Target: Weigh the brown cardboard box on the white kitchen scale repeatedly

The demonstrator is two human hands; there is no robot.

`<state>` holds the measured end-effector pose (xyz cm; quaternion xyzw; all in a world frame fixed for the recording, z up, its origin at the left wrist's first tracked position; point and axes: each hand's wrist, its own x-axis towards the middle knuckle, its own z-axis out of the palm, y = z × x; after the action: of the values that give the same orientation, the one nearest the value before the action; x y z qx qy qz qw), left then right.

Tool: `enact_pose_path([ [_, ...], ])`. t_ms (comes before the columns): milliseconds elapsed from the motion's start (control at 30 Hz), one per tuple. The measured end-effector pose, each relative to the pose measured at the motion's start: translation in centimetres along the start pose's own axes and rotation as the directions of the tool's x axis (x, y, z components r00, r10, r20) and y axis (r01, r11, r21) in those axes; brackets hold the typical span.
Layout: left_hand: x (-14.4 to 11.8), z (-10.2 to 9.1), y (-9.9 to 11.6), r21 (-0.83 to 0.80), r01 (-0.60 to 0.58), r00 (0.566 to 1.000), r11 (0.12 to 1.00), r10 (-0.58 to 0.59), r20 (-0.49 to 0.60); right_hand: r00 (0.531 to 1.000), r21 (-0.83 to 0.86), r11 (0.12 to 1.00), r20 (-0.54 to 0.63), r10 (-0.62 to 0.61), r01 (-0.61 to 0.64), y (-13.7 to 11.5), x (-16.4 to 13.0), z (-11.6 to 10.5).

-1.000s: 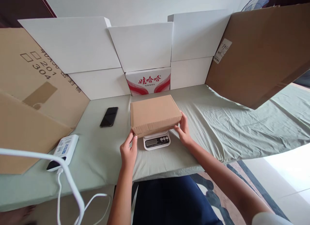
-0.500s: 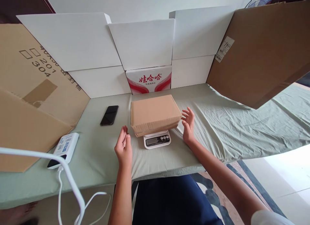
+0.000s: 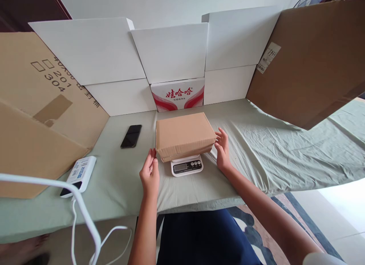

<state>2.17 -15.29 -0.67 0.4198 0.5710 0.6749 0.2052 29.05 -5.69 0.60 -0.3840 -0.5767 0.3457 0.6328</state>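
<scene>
A closed brown cardboard box (image 3: pixel 184 134) rests on a small white kitchen scale (image 3: pixel 187 167), whose display and buttons show in front of the box. My left hand (image 3: pixel 149 172) is open at the box's near left corner, with its fingertips close to the cardboard. On the other side, my right hand (image 3: pixel 222 149) is open, fingers apart and slightly curled, by the right end of the box. Its fingertips are at the box's edge; whether they press on it I cannot tell. The rest of the scale's plate is hidden under the box.
A black phone (image 3: pixel 131 136) lies on the green cloth (image 3: pixel 122 181) to the left. Nearer me is a white device (image 3: pixel 81 173) beside a white cable (image 3: pixel 85 215). White boxes (image 3: pixel 171 52) line the back, with large cardboard cartons (image 3: pixel 308 63) at both sides.
My left hand has moved in toward the box's left corner. My right hand is slightly closer to the right end. The view has shifted a little; the box remains on the scale.
</scene>
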Motion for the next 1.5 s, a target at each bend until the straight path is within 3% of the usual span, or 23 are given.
enact_pose_path([
  [267,0.3,0.1,-0.6,0.004,-0.001,1.0,1.0,0.001,0.027,0.997,0.07,0.996,0.054,0.046,-0.05,0.1,0.2,0.1],
  [500,0.9,0.4,-1.7,0.081,0.003,0.999,0.997,-0.008,0.054,0.995,0.063,0.998,0.098,0.006,-0.012,0.4,0.2,0.0],
  [700,1.6,0.8,-2.2,0.119,0.015,0.997,0.993,-0.024,0.072,0.997,0.055,0.998,0.073,0.006,-0.01,1.3,0.6,0.0],
  [900,1.6,0.9,-2.2,0.053,0.059,0.996,0.997,-0.062,0.059,0.998,0.09,0.995,0.038,0.043,-0.046,2.3,1.3,0.3],
  [1100,1.3,0.6,-1.8,0.066,0.064,0.997,0.996,-0.067,0.045,0.996,0.103,0.993,0.081,0.042,-0.05,3.1,1.4,0.7],
  [1500,1.2,0.4,-1.6,0.085,0.021,0.99,0.996,-0.033,0.138,0.993,0.089,0.996,0.115,0.02,-0.03,1.8,1.1,0.9],
])
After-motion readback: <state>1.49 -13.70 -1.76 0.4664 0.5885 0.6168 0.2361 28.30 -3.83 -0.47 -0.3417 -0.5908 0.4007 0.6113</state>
